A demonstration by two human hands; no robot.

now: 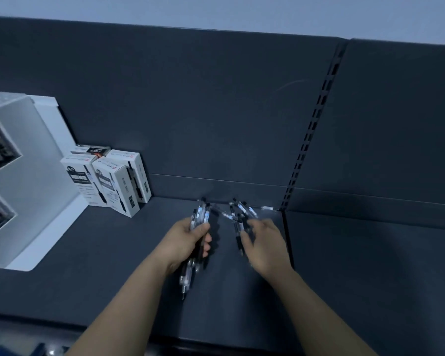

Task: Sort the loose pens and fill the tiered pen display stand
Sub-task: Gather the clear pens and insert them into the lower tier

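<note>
My left hand (189, 240) grips a bundle of clear-barrelled pens (202, 214); their ends stick out above the fist and their tips below the wrist. My right hand (263, 242) is blurred and reaches into a loose heap of pens (242, 210) on the dark shelf, its fingers round one or two of them. The white tiered pen display stand (23, 155) stands at the far left, its steps holding dark pens, partly cut off by the frame edge.
Several white pen boxes (113, 181) stand against the dark back panel (216, 111), between the stand and the heap. A slotted upright (308, 140) divides the shelf bays to the right. The shelf's front edge (216, 340) runs below my forearms.
</note>
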